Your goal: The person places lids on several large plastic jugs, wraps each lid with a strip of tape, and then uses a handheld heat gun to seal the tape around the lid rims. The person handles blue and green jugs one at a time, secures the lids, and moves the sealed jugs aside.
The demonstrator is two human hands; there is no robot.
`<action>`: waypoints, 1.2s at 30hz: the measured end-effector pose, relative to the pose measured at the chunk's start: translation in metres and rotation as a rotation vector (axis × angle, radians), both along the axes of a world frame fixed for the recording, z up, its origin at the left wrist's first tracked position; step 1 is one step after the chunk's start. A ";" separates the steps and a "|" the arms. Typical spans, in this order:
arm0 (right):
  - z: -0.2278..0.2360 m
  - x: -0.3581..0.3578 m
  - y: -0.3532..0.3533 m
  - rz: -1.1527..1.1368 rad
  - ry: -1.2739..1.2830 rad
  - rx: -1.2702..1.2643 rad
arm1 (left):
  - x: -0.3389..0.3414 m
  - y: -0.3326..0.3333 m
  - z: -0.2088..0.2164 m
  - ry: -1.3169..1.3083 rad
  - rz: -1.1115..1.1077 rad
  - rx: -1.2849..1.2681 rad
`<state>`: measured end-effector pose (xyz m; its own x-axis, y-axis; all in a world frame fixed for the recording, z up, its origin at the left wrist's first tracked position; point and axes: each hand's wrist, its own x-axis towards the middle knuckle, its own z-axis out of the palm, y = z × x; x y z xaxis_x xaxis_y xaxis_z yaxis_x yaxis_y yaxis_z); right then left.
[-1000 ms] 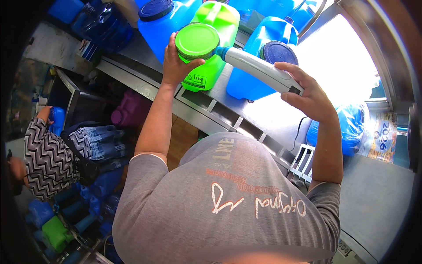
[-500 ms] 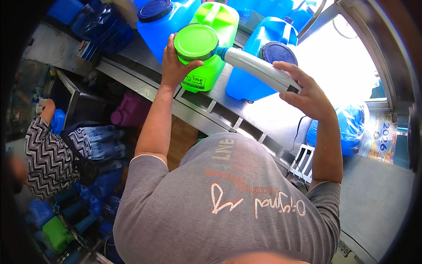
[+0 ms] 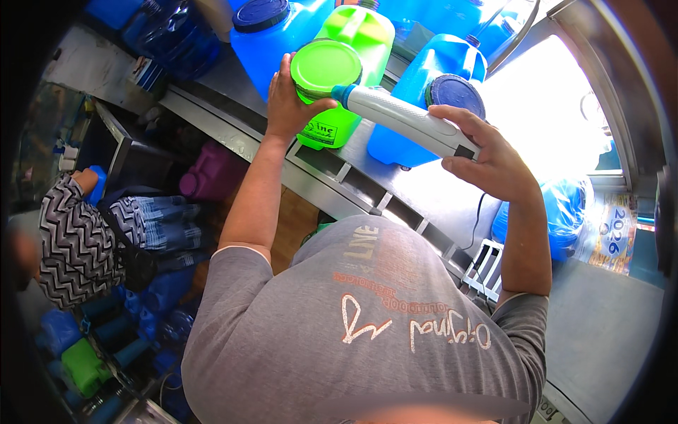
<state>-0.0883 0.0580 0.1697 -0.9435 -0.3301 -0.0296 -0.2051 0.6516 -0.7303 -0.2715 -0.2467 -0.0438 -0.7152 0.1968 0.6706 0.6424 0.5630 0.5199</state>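
Observation:
A bright green water jug (image 3: 367, 35) with a wide round green cap (image 3: 325, 65) stands on the metal counter. My left hand (image 3: 288, 106) grips the cap's left side, fingers on its far edge and thumb toward the near edge. In my right hand (image 3: 494, 152) is a white-grey heat gun (image 3: 402, 116), held by its rear end. Its teal tip points left at the near right edge of the cap, close to the dark band under it; whether they touch I cannot tell.
Blue jugs with dark caps flank the green one, at left (image 3: 261, 15) and right (image 3: 456, 97). A black cord (image 3: 479, 219) hangs by the counter edge. Plastic-wrapped blue containers (image 3: 558, 212) stand at right. Another person (image 3: 81, 240) in a zigzag top is at far left.
The heat gun's tip has swung from the cap's right side round to its near right edge. My left hand keeps its grip. The other person's hand has shifted beside a blue object.

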 end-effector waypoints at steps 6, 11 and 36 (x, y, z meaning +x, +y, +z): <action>0.009 -0.008 -0.016 0.031 -0.068 0.024 | 0.000 0.002 0.000 0.031 -0.002 0.026; 0.019 -0.019 -0.037 0.048 -0.048 0.099 | 0.002 0.005 0.003 0.076 -0.006 0.060; 0.039 -0.076 -0.025 -0.143 -0.007 0.238 | -0.008 0.003 0.019 0.046 -0.147 0.099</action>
<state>-0.1642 0.0325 0.2089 -0.9794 -0.1769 -0.0972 -0.0944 0.8268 -0.5545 -0.2799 -0.2438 -0.0247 -0.6518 0.2283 0.7232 0.7384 0.4086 0.5365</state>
